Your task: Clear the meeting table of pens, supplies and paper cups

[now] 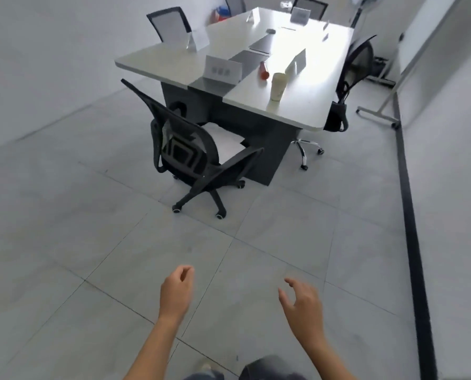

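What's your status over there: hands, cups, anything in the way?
Empty left hand and right hand, fingers loosely curled, short of the table. Upright paper cup near its front edge, red item just behind. Near corner: black chair, left of cup.

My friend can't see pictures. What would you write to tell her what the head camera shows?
A person's empty left hand and right hand hang over a grey tiled floor, short of a white meeting table. A paper cup, a small red item and a name card sit on its near end, a black chair beside it.
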Demonstrator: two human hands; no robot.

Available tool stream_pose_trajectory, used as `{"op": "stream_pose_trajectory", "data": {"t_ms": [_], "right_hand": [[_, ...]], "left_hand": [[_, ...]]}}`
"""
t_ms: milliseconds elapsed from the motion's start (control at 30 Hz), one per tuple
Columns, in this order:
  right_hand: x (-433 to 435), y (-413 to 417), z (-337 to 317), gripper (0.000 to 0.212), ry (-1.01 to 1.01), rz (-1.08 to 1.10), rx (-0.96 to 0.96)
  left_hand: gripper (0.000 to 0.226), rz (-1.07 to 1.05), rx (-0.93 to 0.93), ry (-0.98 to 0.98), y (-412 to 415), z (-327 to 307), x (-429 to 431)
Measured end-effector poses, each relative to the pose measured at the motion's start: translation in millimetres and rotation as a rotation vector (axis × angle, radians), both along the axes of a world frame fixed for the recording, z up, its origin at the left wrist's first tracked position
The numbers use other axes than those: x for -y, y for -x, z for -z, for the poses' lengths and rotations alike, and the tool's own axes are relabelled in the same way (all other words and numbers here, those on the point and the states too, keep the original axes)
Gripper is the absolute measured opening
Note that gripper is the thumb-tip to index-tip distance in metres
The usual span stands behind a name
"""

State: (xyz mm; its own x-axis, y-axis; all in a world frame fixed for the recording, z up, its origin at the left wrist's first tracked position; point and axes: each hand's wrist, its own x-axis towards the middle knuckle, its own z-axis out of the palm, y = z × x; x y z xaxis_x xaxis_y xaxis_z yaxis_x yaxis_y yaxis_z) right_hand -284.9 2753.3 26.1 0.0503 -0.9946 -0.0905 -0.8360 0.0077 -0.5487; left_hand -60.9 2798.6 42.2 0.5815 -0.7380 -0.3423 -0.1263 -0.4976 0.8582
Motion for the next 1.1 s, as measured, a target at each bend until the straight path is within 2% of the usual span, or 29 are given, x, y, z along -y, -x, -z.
{"op": "stream_pose_trajectory", "data": {"t_ms": [167, 300, 533, 667, 733, 933, 1100], "right_hand": [[23.9, 15.9, 20.5, 0.025, -0.039, 0.141, 0.044], [76.5, 28.4, 24.6, 0.029, -0.057, 0.181, 0.074], [199.3, 30.4, 13.1, 0.031, -0.031, 0.06, 0.143], [235.8, 12.4, 16.7, 0.033, -0.087, -0.089, 0.151], [245.5, -3.6, 23.2, 0.04, -0.123, -0.179, 0.144], [269.0, -61.5, 30.3, 0.033, -0.145, -0.41, 0.093], [285.5, -127.0, 34.1, 0.033, -0.142, -0.438, 0.073]], "left_hand": [[0.016, 0.212, -0.039, -0.053, 31.7, 14.0, 53.5], [0.018, 0.241, -0.006, -0.067, 40.9, 16.5, 104.9], [0.011, 0.131, 0.04, -0.021, 53.6, 5.0, 194.8], [0.016, 0.069, 0.036, -0.071, 62.6, 3.3, 209.8], [0.018, -0.004, 0.03, -0.109, 55.9, 6.8, 207.2], [0.009, -0.285, 0.041, -0.174, 4.5, 14.4, 198.5], [0.009, -0.29, 0.055, -0.151, -55.8, 18.3, 213.0]]}}
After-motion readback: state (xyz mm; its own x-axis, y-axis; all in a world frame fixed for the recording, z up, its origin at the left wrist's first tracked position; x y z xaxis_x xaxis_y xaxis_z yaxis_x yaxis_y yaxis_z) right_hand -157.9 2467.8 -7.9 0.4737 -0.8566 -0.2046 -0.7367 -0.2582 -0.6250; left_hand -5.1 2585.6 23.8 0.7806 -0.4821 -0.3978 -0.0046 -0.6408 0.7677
